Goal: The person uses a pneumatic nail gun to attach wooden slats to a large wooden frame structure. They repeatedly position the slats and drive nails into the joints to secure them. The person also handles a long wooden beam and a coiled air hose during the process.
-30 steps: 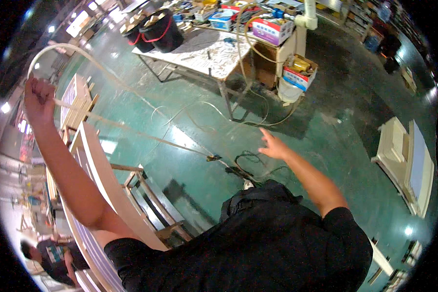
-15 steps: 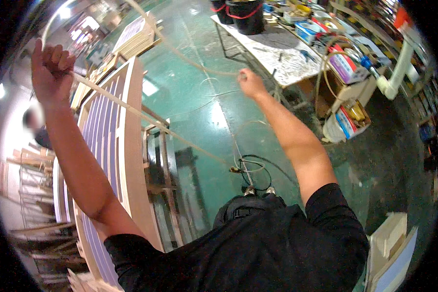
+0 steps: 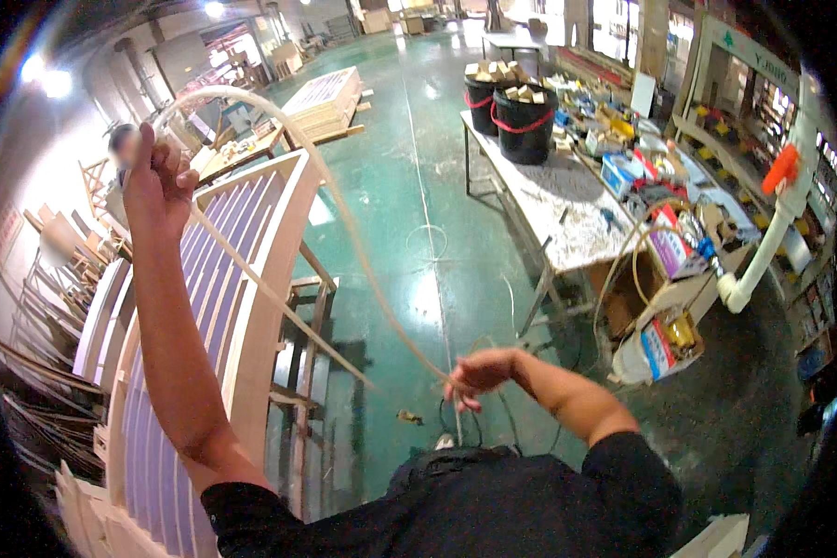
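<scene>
My left hand (image 3: 161,181) is raised at the upper left, its fingers closed around a pale, translucent hose (image 3: 341,200). From this hand the hose arches over and sags down to my right hand (image 3: 482,370), low and in front of my body. The right fingers curl loosely about the hose; part of the grip is hidden. Another length of the same hose slants from my left hand down toward the floor, with a small brass-coloured fitting (image 3: 409,417) near its lower end. Further loops lie around my feet, partly hidden by my right arm.
On my left, a long slatted wooden frame (image 3: 288,219) rests on stands. To the right, a stained worktable (image 3: 567,209) carries black buckets (image 3: 526,126) of wood pieces. A white pipe (image 3: 763,251) rises beyond it. A person (image 3: 124,144) shows behind my left hand.
My right hand has come down and closer to my body with the hose, leaving a longer sag between the hands. My left hand stays raised. The view has tilted up, showing more of the room.
</scene>
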The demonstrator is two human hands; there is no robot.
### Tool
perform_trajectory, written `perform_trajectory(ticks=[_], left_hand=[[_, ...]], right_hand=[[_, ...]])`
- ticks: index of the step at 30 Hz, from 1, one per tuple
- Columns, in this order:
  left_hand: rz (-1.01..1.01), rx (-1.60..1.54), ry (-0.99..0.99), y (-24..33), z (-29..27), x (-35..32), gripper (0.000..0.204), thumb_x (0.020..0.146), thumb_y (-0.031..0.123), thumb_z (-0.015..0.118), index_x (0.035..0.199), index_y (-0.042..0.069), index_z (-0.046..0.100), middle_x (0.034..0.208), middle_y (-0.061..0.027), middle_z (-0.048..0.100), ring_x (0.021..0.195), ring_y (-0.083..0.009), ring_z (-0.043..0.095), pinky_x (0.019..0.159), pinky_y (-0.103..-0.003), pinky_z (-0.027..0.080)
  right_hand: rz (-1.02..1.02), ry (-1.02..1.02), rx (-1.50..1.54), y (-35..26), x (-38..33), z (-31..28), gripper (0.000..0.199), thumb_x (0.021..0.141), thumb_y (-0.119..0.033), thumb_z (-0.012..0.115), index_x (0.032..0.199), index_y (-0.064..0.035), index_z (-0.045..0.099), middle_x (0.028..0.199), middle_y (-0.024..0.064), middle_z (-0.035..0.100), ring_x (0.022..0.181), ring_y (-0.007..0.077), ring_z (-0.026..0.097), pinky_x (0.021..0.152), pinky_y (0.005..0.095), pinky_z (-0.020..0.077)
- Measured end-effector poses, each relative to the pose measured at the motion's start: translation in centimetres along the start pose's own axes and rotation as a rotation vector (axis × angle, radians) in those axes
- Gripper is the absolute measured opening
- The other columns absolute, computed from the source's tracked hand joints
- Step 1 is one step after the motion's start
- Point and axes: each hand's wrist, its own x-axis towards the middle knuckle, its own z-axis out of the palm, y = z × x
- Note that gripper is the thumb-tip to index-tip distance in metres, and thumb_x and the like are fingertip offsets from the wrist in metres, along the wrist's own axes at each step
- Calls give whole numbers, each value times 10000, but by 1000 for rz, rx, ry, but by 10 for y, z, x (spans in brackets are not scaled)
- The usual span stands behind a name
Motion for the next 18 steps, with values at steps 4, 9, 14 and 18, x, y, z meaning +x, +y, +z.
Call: perform_trajectory(ticks=[4, 9, 14, 18], left_hand=[[-11, 55, -134, -3, -21, -6, 386, 1022, 379, 569, 740, 151, 435, 610, 40, 322, 523, -77, 319, 466, -245, 312], [-130, 102, -356, -12, -43, -27, 449, 1060, 410, 458, 718, 120, 430, 579, 27, 336, 452, -90, 331, 420, -271, 308], [-251, -38, -1072, -27, -63, -56, 376, 976, 323, 628, 750, 29, 565, 602, -59, 524, 444, -195, 517, 399, -352, 458], [-371, 473, -1492, -39, -56, -57, 239, 950, 179, 653, 903, -54, 670, 657, -33, 575, 504, -143, 558, 490, -292, 495]], right_hand=[[106, 315, -55, -2, -35, 3, 361, 1004, -347, 598, 1152, -22, 651, 831, 49, 623, 730, 154, 609, 725, 409, 582], [-369, 1396, -345, -137, -81, -84, 225, 974, -260, 604, 1038, -49, 650, 859, 56, 584, 656, 181, 555, 611, 455, 584], [-929, 1802, -1028, -363, -107, -24, 124, 909, -124, 608, 842, -51, 683, 715, 29, 601, 651, 133, 569, 583, 373, 519], [-761, 2168, -1925, -483, -103, 100, 304, 921, -298, 574, 1064, -81, 731, 869, 176, 708, 835, 340, 700, 759, 463, 546]])
